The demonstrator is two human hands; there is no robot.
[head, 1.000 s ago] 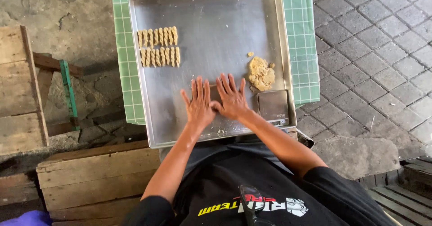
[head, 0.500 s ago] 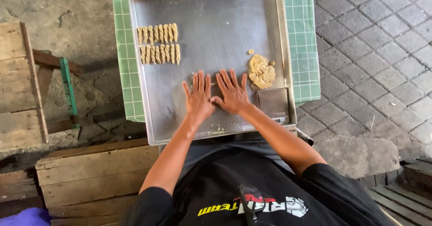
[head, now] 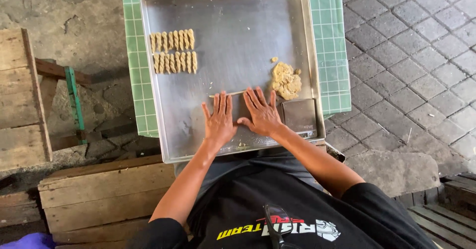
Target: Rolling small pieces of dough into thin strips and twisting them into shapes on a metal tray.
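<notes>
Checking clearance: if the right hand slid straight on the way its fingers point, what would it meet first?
The right hand already touches the thin dough strand at its fingertips; beyond that, bare tray up to the far rim.

We are seeing one metal tray (head: 238, 11) lying on one green gridded mat (head: 329, 40). We are counting two rows of twisted dough sticks (head: 173, 50) on it, seven in the upper row and about seven in the lower. We are finding one lump of dough (head: 286, 80), one thin rolled dough strand (head: 228, 93), one small scale (head: 299, 116), and two hands, the left hand (head: 219, 122) and the right hand (head: 263, 114).
</notes>
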